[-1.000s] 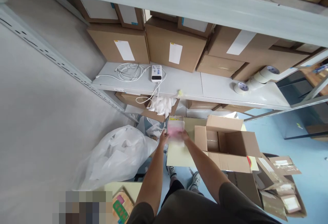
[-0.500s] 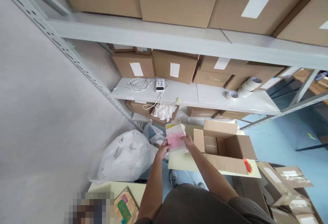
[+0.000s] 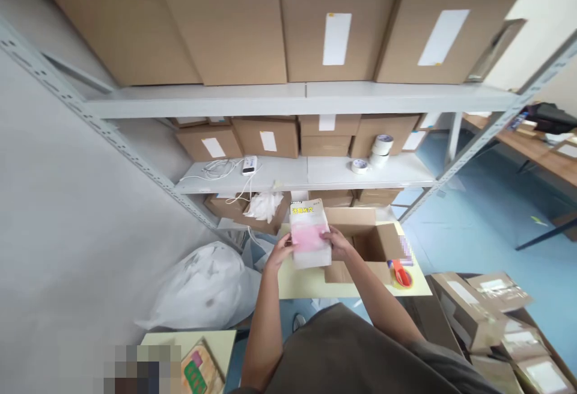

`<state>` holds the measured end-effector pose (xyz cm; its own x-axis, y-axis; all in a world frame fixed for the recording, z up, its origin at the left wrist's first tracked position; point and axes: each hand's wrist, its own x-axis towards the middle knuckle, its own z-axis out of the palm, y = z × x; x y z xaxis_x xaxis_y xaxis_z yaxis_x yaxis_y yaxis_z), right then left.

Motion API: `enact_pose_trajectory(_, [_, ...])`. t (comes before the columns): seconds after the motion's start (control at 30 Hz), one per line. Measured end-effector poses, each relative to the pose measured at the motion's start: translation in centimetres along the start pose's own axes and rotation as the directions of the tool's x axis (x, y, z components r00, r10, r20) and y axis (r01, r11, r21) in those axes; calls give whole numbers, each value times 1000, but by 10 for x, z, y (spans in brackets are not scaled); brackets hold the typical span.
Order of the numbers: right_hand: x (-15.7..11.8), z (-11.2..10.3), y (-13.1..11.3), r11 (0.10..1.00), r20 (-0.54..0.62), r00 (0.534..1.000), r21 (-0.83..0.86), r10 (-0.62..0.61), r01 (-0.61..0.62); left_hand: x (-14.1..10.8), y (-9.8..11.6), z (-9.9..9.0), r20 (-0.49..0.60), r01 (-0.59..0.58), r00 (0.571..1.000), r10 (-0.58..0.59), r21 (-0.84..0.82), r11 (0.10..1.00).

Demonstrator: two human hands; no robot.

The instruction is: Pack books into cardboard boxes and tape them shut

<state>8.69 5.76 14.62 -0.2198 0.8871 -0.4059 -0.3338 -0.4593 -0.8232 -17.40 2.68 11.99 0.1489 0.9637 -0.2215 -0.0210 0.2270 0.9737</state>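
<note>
A pink and white book (image 3: 310, 234) with yellow lettering near its top is held in front of me, over the left part of the pale yellow table (image 3: 300, 286). My left hand (image 3: 280, 251) is closed on its left edge, and my right hand (image 3: 337, 241) grips its right edge. Just right of the book stands an open cardboard box (image 3: 367, 243) with its flaps spread. A red tape dispenser (image 3: 401, 273) lies by the box's near right corner.
Metal shelving with cardboard boxes (image 3: 338, 36) rises ahead. Tape rolls (image 3: 379, 148) and a white power strip (image 3: 249, 165) sit on a shelf. A large white plastic bag (image 3: 205, 289) bulges at left. Packed parcels (image 3: 500, 322) are at lower right. Another book (image 3: 198, 373) lies lower left.
My view has turned to the right and up, showing more of the shelving and room. Both hands still hold the book, which is now nearer the open box.
</note>
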Motion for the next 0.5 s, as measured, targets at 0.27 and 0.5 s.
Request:
enact_pose_trajectory(0.27, [-53,-130,-49,995,-84,995,-89,-62,55,25,1,155,-106,97,990,-94,20,995])
enact_pose_trajectory(0.5, [-3,-170,-118,419,33,996,-905,-85,66,12,-39,267,-274,271,903,-330,-232,934])
